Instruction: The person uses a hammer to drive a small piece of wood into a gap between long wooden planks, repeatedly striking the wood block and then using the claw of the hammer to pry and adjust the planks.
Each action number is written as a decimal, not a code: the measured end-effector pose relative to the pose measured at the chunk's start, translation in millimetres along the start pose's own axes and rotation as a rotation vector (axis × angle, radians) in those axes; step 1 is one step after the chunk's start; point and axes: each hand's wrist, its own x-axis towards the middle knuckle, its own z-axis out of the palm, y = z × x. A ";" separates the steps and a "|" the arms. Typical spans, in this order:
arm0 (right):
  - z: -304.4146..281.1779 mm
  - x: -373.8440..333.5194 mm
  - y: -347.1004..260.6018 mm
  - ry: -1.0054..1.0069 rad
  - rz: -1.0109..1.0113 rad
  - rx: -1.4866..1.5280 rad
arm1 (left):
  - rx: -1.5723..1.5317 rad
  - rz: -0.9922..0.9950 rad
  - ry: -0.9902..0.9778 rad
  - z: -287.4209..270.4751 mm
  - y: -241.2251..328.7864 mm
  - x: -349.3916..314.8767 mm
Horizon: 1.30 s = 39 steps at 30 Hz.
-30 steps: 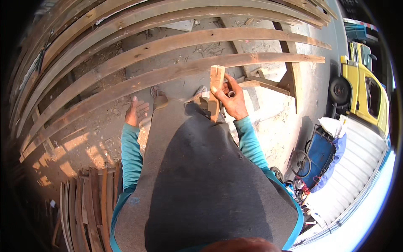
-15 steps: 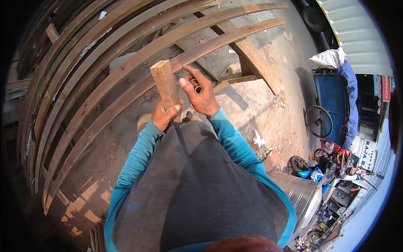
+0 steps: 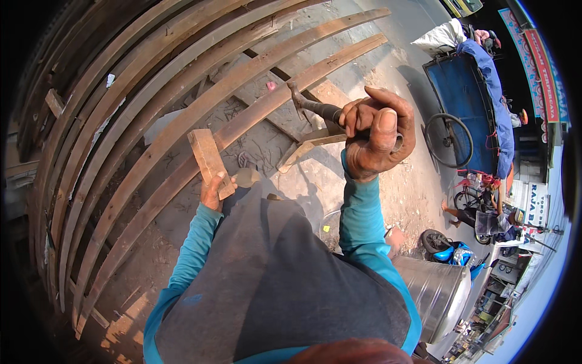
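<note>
My left hand (image 3: 213, 193) is closed round the lower end of a short squared wood block (image 3: 207, 155). The block tilts up to the left and overlaps the nearest long plank (image 3: 254, 118) in the picture; whether they touch, I cannot tell. Raised to the right, my right hand (image 3: 379, 134) wraps round the handle of a hammer (image 3: 321, 109). Its dark narrow head points away to the upper left, over the plank's far part, and the handle's hollow round end shows beside my thumb.
Several long planks (image 3: 151, 130) run side by side across the left. Wooden supports (image 3: 309, 145) stand on the dusty ground beyond. A blue cart (image 3: 458, 103) with a wheel, a parked motorbike (image 3: 445, 246), a person (image 3: 485, 218) and a shiny metal drum (image 3: 433, 291) are at the right.
My right hand has swung up and right, bringing the hammer's head and handle into view. My left hand has moved left with the wood block, nearer the closest plank.
</note>
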 end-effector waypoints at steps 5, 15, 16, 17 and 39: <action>3.5 32.5 124.9 -0.102 0.265 -0.151 | 0.034 -0.032 -0.053 51.8 16.2 60.3; -47.8 83.2 204.8 -0.256 0.403 -0.058 | 0.336 -0.045 -0.070 130.9 22.6 137.1; -59.3 87.4 204.1 -0.205 0.426 -0.033 | 0.367 -0.004 -0.038 148.2 28.4 135.8; -73.5 92.9 204.8 -0.156 0.450 -0.007 | 0.378 -0.001 -0.027 157.2 25.6 140.3; -553.3 161.1 254.3 -0.469 0.635 0.167 | 0.232 0.346 0.452 551.7 -316.6 93.6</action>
